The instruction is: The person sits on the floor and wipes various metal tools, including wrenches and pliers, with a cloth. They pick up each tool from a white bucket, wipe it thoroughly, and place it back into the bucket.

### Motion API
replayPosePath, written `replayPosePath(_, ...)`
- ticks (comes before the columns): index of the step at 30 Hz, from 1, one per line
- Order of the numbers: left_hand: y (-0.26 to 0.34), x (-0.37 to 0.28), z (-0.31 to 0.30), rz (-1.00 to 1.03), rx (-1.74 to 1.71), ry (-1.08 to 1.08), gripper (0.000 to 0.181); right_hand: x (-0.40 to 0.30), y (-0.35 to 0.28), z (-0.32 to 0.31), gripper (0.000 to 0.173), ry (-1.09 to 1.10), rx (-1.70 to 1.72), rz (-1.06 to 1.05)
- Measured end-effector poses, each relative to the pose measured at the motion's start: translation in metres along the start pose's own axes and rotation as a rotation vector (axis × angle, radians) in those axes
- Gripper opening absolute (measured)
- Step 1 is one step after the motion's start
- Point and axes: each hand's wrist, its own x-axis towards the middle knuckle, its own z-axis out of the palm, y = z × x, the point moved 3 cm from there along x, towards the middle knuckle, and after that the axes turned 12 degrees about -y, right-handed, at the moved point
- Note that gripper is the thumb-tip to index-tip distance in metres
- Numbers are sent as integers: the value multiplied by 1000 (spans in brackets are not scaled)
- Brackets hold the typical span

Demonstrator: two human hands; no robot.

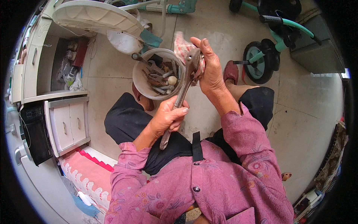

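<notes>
My left hand (170, 115) grips the handle of a worn metal adjustable wrench (183, 91), which slants upward with its head at the top. My right hand (210, 65) holds a red-and-white patterned cloth (182, 48) around the wrench head, its fingers pointing up. Part of the head and jaw is hidden by the cloth and hand. Just left of the wrench, on the floor between my feet, stands a whitish plastic bucket (137, 84) with metal tools and a pale ball (172, 80) in it. A tool handle (138, 57) sticks out over the bucket's left rim.
A round pale plastic piece (95, 16) and a light green frame (183, 7) are beyond the bucket. A child's tricycle wheel (257, 62) and a grey box (316, 56) lie at upper right. White cabinets (65, 126) line the left side, near a pink cloth cover (84, 173).
</notes>
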Motion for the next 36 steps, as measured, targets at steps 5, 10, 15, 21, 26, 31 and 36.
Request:
replayPosePath(5, 7, -8, -2, 63, -350, -212, 23, 3, 12, 7, 59, -42, -519, -151)
replayPosePath(10, 5, -5, -10, 46, -305, -133, 30, -9, 11, 17, 67, -57, -987, -160)
replayPosePath(15, -11, 5, -23, 89, -107, 231, 37, -20, 20, 27, 73, -178, -1358, -281)
replayPosePath(21, 2, -1, -14, 43, -140, 72, 47, -14, 6, 33, 48, -121, -1140, -262)
replayPosePath(26, -2, -5, -10, -5, -120, 3, 47, -9, 0, 27, 33, -103, -641, 42)
replayPosePath(31, -5, -8, -4, -127, -182, -134, 48, 3, -4, 11, 35, -33, -1, 282)
replayPosePath(36, -7, -5, -10, -134, -325, -210, 50, 2, 5, 15, 49, -104, -1, 278)
